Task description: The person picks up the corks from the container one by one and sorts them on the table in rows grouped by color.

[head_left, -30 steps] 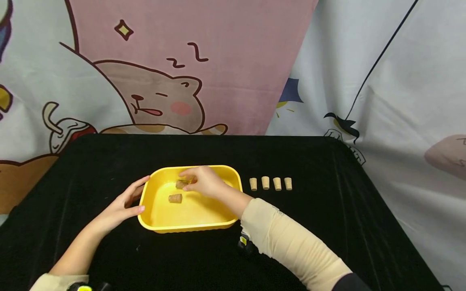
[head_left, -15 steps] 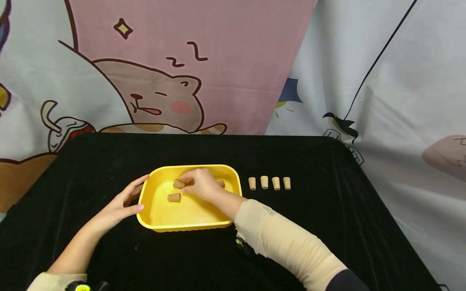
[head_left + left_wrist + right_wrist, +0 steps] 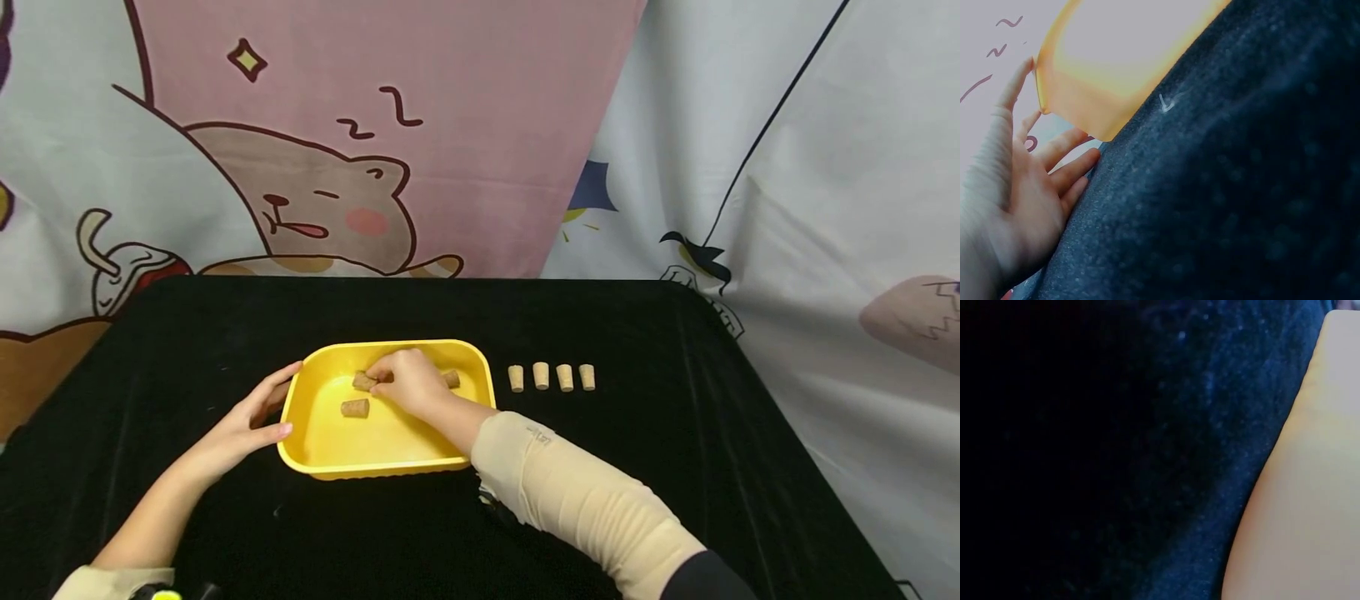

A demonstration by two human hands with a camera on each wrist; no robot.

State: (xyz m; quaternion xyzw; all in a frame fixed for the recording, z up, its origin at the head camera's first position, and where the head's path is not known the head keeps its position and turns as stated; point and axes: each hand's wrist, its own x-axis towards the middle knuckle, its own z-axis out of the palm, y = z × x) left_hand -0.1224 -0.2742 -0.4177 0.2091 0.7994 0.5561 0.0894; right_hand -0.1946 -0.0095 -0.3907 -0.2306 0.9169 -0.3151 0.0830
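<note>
A yellow plastic tray (image 3: 352,446) rests on the black cloth in the head view. Inside it, my right hand (image 3: 411,385) pinches a cork stopper (image 3: 363,382) between thumb and fingertips near the back left. Another cork stopper (image 3: 355,408) lies on its side just in front, and a third cork (image 3: 452,379) shows partly behind the right hand. My left hand (image 3: 242,427) touches the tray's left side with thumb and fingers spread; the left wrist view also shows these extended fingers at the tray wall (image 3: 1094,103). The right wrist view shows no fingers.
To the right of the tray, several pale cork stoppers (image 3: 541,376) stand in a row on the black cloth (image 3: 630,467). A printed curtain (image 3: 480,150) with a sleeping bear hangs behind the table.
My right hand has shifted slightly within the tray and settled on the back-left cork. The cork behind that hand has come into sight. My left hand keeps its place on the tray's side.
</note>
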